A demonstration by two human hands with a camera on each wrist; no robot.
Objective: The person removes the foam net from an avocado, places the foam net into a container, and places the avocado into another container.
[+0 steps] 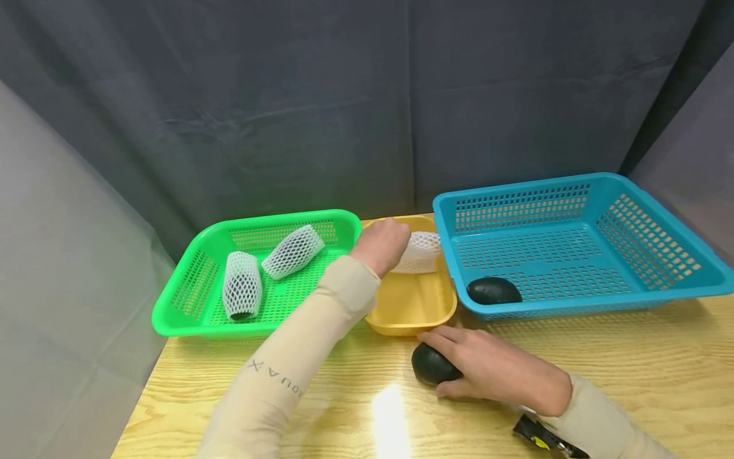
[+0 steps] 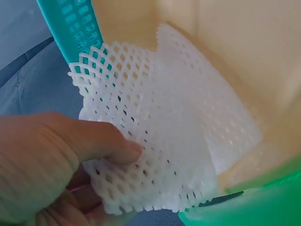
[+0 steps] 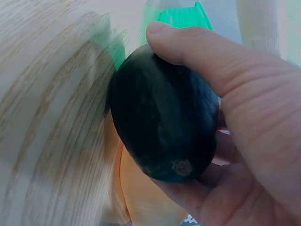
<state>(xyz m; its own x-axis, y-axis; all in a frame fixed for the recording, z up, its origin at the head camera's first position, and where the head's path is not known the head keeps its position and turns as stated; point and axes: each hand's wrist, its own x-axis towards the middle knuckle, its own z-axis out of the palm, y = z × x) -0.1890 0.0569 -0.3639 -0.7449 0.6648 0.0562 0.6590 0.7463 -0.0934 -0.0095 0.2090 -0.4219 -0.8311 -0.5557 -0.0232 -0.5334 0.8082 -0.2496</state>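
My left hand [image 1: 383, 244] reaches over the yellow bin [image 1: 410, 306]. In the left wrist view its thumb and fingers pinch a white foam net sleeve [image 2: 141, 127]; another net sleeve [image 2: 211, 103] lies just behind it, inside the bin. In front of the bin, low over the wooden table, my right hand [image 1: 493, 366] grips a dark green avocado [image 1: 432, 363]. The right wrist view shows the thumb across its top, fingers beneath, and the stem scar [image 3: 182, 167] at one end.
On the left, a green basket [image 1: 197, 331] holds two net-sleeved fruits [image 1: 242, 284], one with a dark end showing. To the right, a blue basket [image 1: 527, 248] has one avocado [image 1: 493, 291] in its near left corner. A dark curtain [image 1: 287, 115] hangs behind.
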